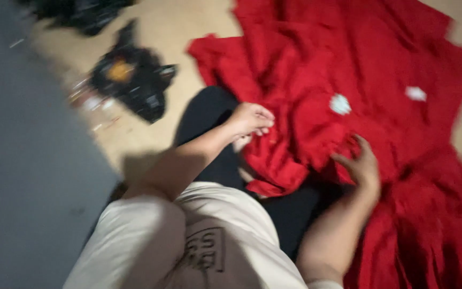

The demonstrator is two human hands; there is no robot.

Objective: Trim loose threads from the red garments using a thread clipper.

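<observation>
The red cloth (359,64) lies spread over the wooden floor (156,32) and bunches up across the person's lap, where a folded edge has been drawn close enough for both hands to work it. The left hand (251,119) is curled, fingertips pressed together and pinching that edge, which lifts the fold clear of the dark trouser leg (209,112). The right hand (362,163) rests on the cloth with fingers spread, seemingly pinning it flat, though blur hides any real grip. Two small white patches (340,104) show on the fabric. Well apart on the floor, a dark crumpled bag (132,77) sits beside scattered bits
</observation>
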